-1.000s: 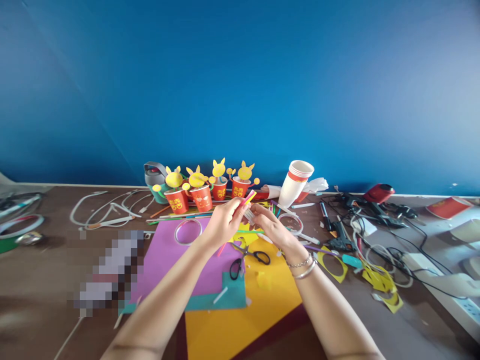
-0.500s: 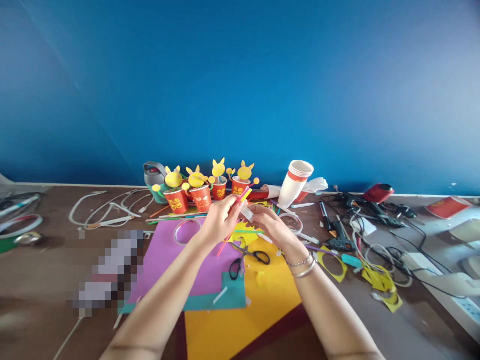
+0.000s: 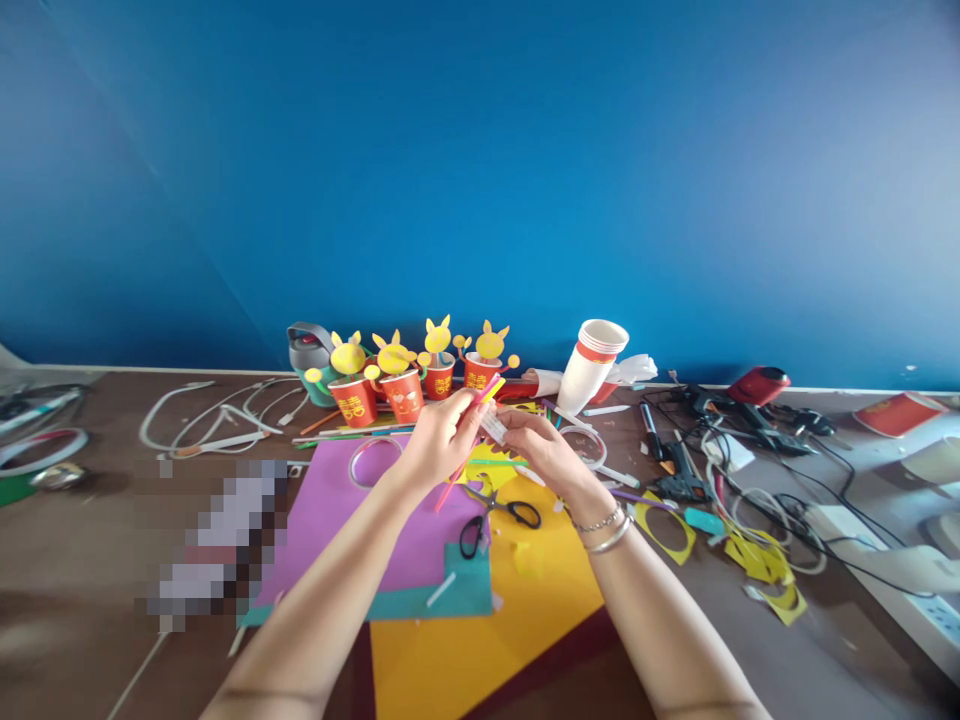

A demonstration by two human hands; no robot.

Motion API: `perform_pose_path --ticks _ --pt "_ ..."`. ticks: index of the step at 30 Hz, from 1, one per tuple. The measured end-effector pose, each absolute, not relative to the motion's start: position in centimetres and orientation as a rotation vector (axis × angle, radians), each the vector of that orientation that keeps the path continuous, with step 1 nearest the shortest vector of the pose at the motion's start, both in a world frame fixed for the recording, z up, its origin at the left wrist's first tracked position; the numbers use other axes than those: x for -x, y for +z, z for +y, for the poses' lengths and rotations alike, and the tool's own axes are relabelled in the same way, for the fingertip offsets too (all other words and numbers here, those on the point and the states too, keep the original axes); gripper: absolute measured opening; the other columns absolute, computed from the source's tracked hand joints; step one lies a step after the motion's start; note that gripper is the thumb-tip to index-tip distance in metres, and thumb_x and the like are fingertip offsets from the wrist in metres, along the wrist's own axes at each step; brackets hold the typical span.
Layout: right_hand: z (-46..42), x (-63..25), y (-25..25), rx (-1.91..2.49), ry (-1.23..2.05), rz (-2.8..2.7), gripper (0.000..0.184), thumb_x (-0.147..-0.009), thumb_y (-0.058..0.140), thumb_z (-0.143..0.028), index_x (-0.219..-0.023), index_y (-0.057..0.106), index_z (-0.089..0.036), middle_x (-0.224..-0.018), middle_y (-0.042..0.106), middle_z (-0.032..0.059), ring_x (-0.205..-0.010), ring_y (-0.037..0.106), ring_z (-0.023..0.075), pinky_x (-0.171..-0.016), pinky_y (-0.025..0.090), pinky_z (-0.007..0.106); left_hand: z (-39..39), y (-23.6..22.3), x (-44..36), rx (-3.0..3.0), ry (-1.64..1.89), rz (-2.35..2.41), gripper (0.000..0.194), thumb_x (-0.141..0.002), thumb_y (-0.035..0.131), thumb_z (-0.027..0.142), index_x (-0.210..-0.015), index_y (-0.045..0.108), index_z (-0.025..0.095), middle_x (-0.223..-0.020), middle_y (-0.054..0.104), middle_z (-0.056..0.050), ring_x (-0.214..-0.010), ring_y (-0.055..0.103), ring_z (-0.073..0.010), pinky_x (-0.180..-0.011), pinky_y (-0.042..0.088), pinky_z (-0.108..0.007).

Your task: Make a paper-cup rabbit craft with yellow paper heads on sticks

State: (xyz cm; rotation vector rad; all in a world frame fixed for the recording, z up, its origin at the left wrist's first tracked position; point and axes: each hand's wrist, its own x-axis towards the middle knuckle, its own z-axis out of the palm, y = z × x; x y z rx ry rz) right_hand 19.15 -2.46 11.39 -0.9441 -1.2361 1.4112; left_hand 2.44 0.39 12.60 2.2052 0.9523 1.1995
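Observation:
My left hand point(image 3: 441, 440) is closed on a pink and a yellow straw point(image 3: 491, 389) that stick up to the right past my fingers. My right hand point(image 3: 541, 448), with two bracelets at the wrist, pinches a small clear piece point(image 3: 494, 427) against those straws. Both hands meet above purple paper point(image 3: 352, 525) and yellow paper point(image 3: 480, 640). Black-handled scissors point(image 3: 499, 515) lie just below my hands.
Red paper cups with yellow bunny toppers point(image 3: 401, 380) line the blue wall, beside a stack of paper cups point(image 3: 592, 365). A clear tape ring point(image 3: 375, 463) rests on the purple paper. A glue gun point(image 3: 679, 470), cables and a power strip point(image 3: 911, 600) crowd the right.
My hands and the straws have shifted slightly toward the left and closer together; the straw tips sit a little lower than a second ago.

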Motion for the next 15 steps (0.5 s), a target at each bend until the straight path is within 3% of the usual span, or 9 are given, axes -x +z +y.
perform_pose_path --ticks 4,9,15 --pt "-2.49 -19.04 11.19 1.006 1.376 -1.178 0.015 -0.068 0.063 -0.032 -0.074 0.068 -0.019 -0.086 0.064 0.0025 -0.073 0.055 0.0144 -0.067 0.047 0.026 0.24 12.62 -2.57 -2.243 1.198 0.939 0.035 -0.096 0.039 0.044 -0.089 0.061 0.017 -0.071 0.066 -0.005 -0.063 0.061 -0.0143 -0.059 0.044 -0.021" --pt "-2.45 -19.09 11.11 1.078 1.293 -1.183 0.014 -0.065 0.061 -0.03 -0.07 0.066 -0.018 -0.101 0.064 0.0043 -0.073 0.056 0.0146 -0.063 0.046 0.025 0.32 12.28 -2.74 -2.253 1.198 0.947 0.032 -0.096 0.04 0.04 -0.09 0.06 0.016 -0.071 0.065 -0.003 -0.059 0.057 -0.0116 -0.056 0.041 -0.019" --pt "-2.4 -19.05 11.41 1.087 1.274 -1.269 0.015 -0.062 0.052 -0.026 -0.064 0.064 -0.019 -0.084 0.064 0.0037 -0.078 0.055 0.0184 -0.066 0.046 0.027 0.32 12.07 -2.85 -2.28 1.167 0.932 0.029 -0.096 0.04 0.037 -0.094 0.06 0.016 -0.076 0.066 -0.005 -0.063 0.059 -0.0119 -0.057 0.041 -0.019"
